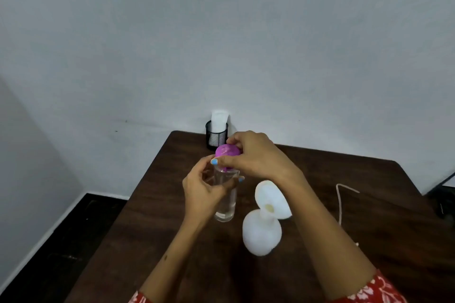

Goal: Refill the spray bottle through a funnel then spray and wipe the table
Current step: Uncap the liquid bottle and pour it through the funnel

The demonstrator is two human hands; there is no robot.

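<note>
Steadying the clear spray bottle [225, 194] upright on the tabletop [332, 179], left hand [204, 187] fingers wrap it while right hand [253, 155] fingers pinch the purple cap [227, 150]; beside the bottle a white funnel [270, 200] sits in a white container [261, 233].

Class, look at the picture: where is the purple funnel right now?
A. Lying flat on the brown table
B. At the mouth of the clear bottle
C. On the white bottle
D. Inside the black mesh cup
B: the purple plastic funnel, pinched by the right hand, sits at the mouth of the clear upright bottle, which the left hand steadies.
</note>
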